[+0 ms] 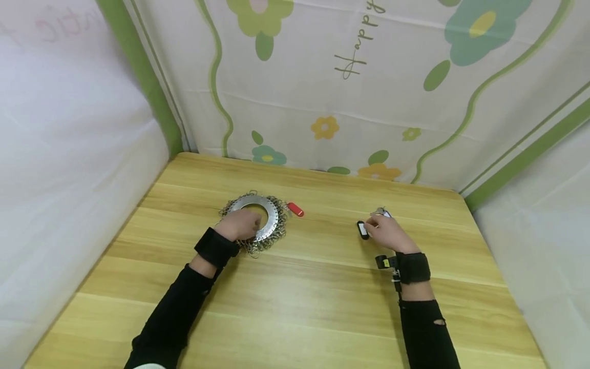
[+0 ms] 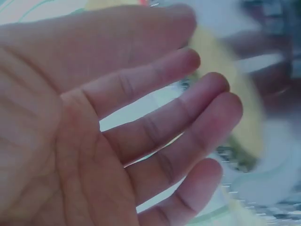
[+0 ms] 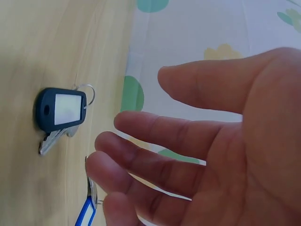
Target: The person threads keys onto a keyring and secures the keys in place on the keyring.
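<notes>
My left hand [image 1: 239,224] hovers over a flat metal ring [image 1: 273,215] whose outer rim is hung with many small wire rings. In the left wrist view its fingers [image 2: 150,132] are loosely extended with nothing between them, and the shiny ring surface beyond is blurred. Over on the right, my right hand [image 1: 387,231] is beside a key tag [image 1: 362,230] with a black frame and white label. The right wrist view shows that tag with a small split ring and a key [image 3: 52,140] lying under it. The right fingers [image 3: 155,129] are spread and hold nothing.
A red key tag [image 1: 296,209] lies at the ring's right edge. Past the right hand is another key [image 1: 380,210], with a blue-edged tag [image 3: 86,214]. Patterned white cloth [image 1: 295,92] walls the back and sides of the wooden table [image 1: 295,307].
</notes>
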Demonstrator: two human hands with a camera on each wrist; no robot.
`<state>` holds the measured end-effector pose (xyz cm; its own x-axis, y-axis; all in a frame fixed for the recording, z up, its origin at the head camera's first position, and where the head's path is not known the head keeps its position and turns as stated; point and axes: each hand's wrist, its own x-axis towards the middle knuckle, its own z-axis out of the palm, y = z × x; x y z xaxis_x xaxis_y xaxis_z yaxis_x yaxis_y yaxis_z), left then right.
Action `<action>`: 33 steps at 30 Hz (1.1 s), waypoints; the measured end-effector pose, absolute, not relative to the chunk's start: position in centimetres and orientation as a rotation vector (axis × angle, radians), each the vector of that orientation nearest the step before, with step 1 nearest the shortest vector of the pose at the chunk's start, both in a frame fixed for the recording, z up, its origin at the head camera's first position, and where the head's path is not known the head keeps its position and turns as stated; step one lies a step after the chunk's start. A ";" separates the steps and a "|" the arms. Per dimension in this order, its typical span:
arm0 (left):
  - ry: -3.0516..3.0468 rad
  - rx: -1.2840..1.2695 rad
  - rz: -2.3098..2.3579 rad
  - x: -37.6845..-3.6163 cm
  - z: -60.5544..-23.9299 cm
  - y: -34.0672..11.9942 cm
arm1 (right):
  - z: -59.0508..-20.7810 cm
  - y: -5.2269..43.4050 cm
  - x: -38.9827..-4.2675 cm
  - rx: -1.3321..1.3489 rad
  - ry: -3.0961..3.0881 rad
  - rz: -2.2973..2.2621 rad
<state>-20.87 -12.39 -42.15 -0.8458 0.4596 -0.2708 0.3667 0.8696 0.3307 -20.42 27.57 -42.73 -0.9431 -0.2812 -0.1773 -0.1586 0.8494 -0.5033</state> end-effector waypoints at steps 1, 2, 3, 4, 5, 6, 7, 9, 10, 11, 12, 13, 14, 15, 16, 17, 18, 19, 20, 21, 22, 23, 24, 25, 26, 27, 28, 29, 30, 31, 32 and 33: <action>2.710 0.633 0.385 -21.0 -41.8 -12.2 | -42.7 27.6 -20.5 -0.325 2.779 -0.719; 2.715 0.646 0.394 -21.2 -41.5 -12.0 | -42.8 27.7 -20.6 -0.315 2.778 -0.713; 2.724 0.663 0.400 -21.4 -41.1 -11.7 | -42.8 27.7 -20.6 -0.309 2.780 -0.702; 2.730 0.680 0.412 -21.6 -40.7 -11.4 | -42.8 27.7 -20.7 -0.307 2.782 -0.689; 2.735 0.692 0.419 -21.8 -40.4 -11.1 | -42.8 27.6 -20.8 -0.305 2.783 -0.678; 2.734 0.693 0.424 -22.0 -40.0 -10.8 | -42.8 27.6 -20.9 -0.308 2.786 -0.668; 2.730 0.698 0.428 -22.2 -39.8 -10.5 | -42.8 27.5 -21.0 -0.307 2.790 -0.660; 2.736 0.691 0.406 -22.7 -39.7 -9.8 | -42.8 27.3 -21.1 -0.308 2.795 -0.652; 2.732 0.676 0.386 -22.9 -39.7 -9.5 | -42.9 27.3 -21.2 -0.309 2.796 -0.650; 2.732 0.661 0.364 -23.2 -39.8 -9.2 | -42.9 27.2 -21.3 -0.308 2.797 -0.645; 2.736 0.653 0.343 -23.4 -39.9 -8.9 | -43.0 27.1 -21.3 -0.309 2.801 -0.637; 2.743 0.644 0.324 -23.6 -40.1 -8.6 | -43.1 27.1 -21.4 -0.304 2.803 -0.629; 2.749 0.636 0.313 -23.9 -40.3 -8.3 | -43.3 27.0 -21.5 -0.300 2.804 -0.619; 2.759 0.629 0.308 -24.1 -40.4 -8.0 | -43.4 27.0 -21.5 -0.302 2.804 -0.613; 2.760 0.628 0.320 -24.3 -40.6 -7.7 | -43.5 27.0 -21.6 -0.310 2.801 -0.608; 2.774 0.640 0.331 -24.5 -40.8 -7.5 | -43.6 26.9 -21.7 -0.309 2.797 -0.605; 2.788 0.657 0.330 -24.7 -40.9 -7.2 | -43.7 26.8 -21.7 -0.310 2.796 -0.606; 2.799 0.670 0.325 -24.9 -41.0 -7.0 | -43.7 26.8 -21.8 -0.314 2.792 -0.610; 2.811 0.685 0.310 -25.0 -41.1 -6.8 | -43.8 26.7 -21.9 -0.315 2.787 -0.616; 2.817 0.693 0.299 -25.1 -41.1 -6.6 | -43.8 26.6 -22.0 -0.312 2.780 -0.623; 2.822 0.703 0.289 -25.2 -41.1 -6.4 | -43.9 26.5 -22.1 -0.305 2.778 -0.625; 2.826 0.706 0.272 -25.3 -41.2 -6.2 | -43.9 26.4 -22.2 -0.293 2.776 -0.626; 2.829 0.707 0.251 -25.4 -41.3 -6.1 | -43.9 26.3 -22.3 -0.286 2.777 -0.624; 2.834 0.703 0.243 -25.5 -41.3 -5.9 | -44.0 26.3 -22.4 -0.277 2.776 -0.624; 2.839 0.699 0.236 -25.6 -41.5 -5.9 | -44.1 26.2 -22.5 -0.268 2.778 -0.619; 2.845 0.694 0.236 -25.8 -41.7 -5.8 | -44.3 26.1 -22.6 -0.264 2.784 -0.612; 2.857 0.686 0.232 -25.9 -41.9 -5.8 | -44.4 26.1 -22.6 -0.264 2.790 -0.604; 2.864 0.672 0.232 -26.1 -42.1 -5.8 | -44.5 26.0 -22.7 -0.259 2.796 -0.597; 2.871 0.660 0.234 -26.2 -42.4 -5.8 | -44.6 26.0 -22.8 -0.255 2.800 -0.591; 2.877 0.647 0.241 -26.3 -42.6 -5.8 | -44.7 26.0 -22.8 -0.252 2.803 -0.587; 2.878 0.638 0.245 -26.5 -42.8 -5.8 | -44.7 25.9 -22.9 -0.249 2.808 -0.581; 2.877 0.631 0.251 -26.5 -43.0 -5.8 | -44.7 25.9 -22.9 -0.249 2.811 -0.581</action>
